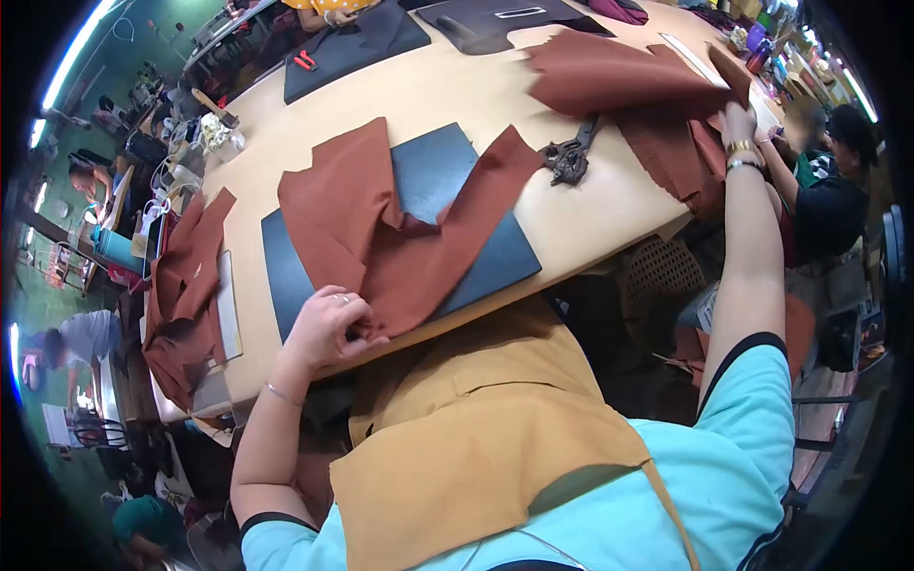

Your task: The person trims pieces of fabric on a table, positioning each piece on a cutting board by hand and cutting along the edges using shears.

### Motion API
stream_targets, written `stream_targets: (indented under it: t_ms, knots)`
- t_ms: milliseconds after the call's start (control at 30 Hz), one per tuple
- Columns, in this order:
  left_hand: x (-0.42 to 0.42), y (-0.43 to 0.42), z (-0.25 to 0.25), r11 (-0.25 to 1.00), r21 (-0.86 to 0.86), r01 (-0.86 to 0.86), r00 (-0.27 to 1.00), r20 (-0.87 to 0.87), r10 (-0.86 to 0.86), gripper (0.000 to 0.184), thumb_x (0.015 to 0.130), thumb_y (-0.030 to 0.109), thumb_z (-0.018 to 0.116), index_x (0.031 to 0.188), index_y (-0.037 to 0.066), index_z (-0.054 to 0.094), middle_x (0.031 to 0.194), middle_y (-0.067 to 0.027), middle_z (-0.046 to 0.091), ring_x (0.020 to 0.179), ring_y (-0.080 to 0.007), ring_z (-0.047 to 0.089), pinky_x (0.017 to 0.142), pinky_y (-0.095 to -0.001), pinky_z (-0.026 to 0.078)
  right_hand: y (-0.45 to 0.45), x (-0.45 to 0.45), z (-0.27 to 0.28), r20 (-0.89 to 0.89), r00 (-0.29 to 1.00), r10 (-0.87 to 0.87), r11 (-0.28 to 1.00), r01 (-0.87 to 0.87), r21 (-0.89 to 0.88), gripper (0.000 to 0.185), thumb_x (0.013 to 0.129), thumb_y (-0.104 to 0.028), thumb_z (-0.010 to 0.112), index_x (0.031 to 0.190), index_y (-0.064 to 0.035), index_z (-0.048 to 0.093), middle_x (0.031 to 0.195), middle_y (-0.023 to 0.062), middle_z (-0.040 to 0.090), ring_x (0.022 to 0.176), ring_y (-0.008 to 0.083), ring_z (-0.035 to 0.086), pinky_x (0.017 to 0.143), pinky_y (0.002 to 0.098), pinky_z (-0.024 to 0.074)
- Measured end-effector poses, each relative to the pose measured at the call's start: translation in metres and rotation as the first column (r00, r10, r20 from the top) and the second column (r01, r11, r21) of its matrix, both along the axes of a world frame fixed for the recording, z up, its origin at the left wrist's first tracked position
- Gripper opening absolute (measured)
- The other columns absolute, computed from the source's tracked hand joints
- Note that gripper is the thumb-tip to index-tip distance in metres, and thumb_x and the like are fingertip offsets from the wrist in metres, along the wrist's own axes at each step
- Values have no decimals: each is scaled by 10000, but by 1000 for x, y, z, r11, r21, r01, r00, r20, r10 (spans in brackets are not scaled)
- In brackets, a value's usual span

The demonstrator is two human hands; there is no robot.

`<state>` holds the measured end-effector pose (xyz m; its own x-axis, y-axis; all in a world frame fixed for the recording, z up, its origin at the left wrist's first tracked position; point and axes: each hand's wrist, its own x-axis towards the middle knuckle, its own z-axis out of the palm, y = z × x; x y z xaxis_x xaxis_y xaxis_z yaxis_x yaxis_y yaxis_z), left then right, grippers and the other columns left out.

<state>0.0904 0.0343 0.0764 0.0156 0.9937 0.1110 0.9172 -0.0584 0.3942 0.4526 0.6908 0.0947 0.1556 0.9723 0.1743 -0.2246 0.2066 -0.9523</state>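
A U-shaped piece of rust-brown leather (338, 205) lies over a dark blue-grey cutting board (428, 171) in front of me. At its near corner, by the table edge, my left hand (335, 325) is closed with the fingertips curled on the leather. Far to the right, my right hand (739, 128) is closed on another brown leather sheet (633, 81), which is raised off the table and blurred at its left edge. More brown leather (657, 152) lies beneath that sheet. Between the two work areas rest scissors (569, 157) with dark wrapped handles.
Brown leather scraps (186, 295) hang over the table's left end. Across the table (276, 143), a person in yellow (328, 8) works by a dark board with red-handled pliers (305, 61). A dark-clothed person (836, 205) sits at right. A brush (215, 108) lies at back left.
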Motion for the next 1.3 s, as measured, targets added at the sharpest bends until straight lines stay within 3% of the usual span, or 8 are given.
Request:
stream_targets:
  t_ms: [167, 267, 400, 567, 767, 867, 1100, 1300]
  knots:
    - [-27, 30, -7, 980, 123, -159, 968, 216, 130, 272, 795, 327, 676, 855, 69, 611, 880, -113, 614, 858, -315, 603, 797, -395, 469, -19, -2, -83, 591, 561, -580, 796, 236, 557, 626, 740, -174, 686, 1277, 41, 444, 1232, 235, 502, 1170, 345, 487, 1014, 427, 392]
    - [-56, 47, -23, 963, 130, -238, 970, 78, 229, 362, 834, 375, 630, 1038, 76, 619, 1126, -131, 594, 1061, -326, 564, 931, -432, 427, -117, -52, -88, 673, 699, -243, 789, -261, 556, 537, 788, -144, 671, 1259, 29, 479, 1242, 209, 510, 1204, 348, 471, 1034, 418, 378]
    - [-53, 37, -21, 985, 29, -167, 983, -75, 169, 484, 850, 417, 610, 1211, 97, 575, 1317, -120, 525, 1223, -335, 482, 1055, -497, 331, -245, -111, -85, 808, 520, 276, 656, -717, 236, 401, 848, -61, 623, 1240, -34, 542, 1275, 152, 556, 1249, 278, 482, 1051, 347, 370]
    - [-44, -20, -37, 895, 130, -428, 865, -229, 447, 534, 841, 430, 637, 1216, 55, 574, 1319, -156, 538, 1187, -333, 512, 1046, -495, 334, -344, -147, -68, 942, 312, 126, 364, -898, 249, 363, 863, -210, 653, 1197, -88, 581, 1301, 126, 556, 1265, 298, 478, 1072, 510, 307]
    - [-9, -59, 30, 515, -347, -784, 621, -428, 657, 512, 838, 422, 649, 1164, 30, 608, 1223, -167, 604, 1124, -347, 553, 1035, -459, 346, -322, -168, -87, 915, 384, 121, 534, -803, 266, 373, 888, -372, 605, 1152, -109, 615, 1273, 123, 578, 1203, 309, 522, 1027, 574, 309]
    - [-18, -74, 6, 812, -46, -581, 771, -350, 532, 578, 824, 459, 653, 1229, 54, 576, 1286, -172, 563, 1178, -344, 521, 1047, -500, 327, -304, -173, -96, 905, 401, 140, 618, -749, 237, 395, 898, -402, 581, 1161, -109, 612, 1276, 114, 578, 1222, 294, 508, 1033, 576, 300]
    - [-49, 2, -42, 890, -188, -416, 893, -269, 361, 929, 721, 630, 670, 1476, 210, 326, 1571, -154, 153, 1448, -362, 123, 1097, -647, 135, -267, -156, -131, 873, 470, 132, 766, -607, 211, 376, 934, -410, 520, 1128, -112, 642, 1283, 105, 586, 1298, 282, 441, 1076, 500, 255]
    - [-130, 90, -66, 261, -58, -964, 267, -249, 931, 957, 771, 778, 477, 1497, 187, 274, 1565, -165, 177, 1449, -356, 125, 1073, -687, 114, -267, -158, -133, 889, 450, 81, 775, -590, 228, 356, 921, -396, 547, 1093, -107, 662, 1273, 107, 598, 1305, 279, 436, 1069, 479, 273]
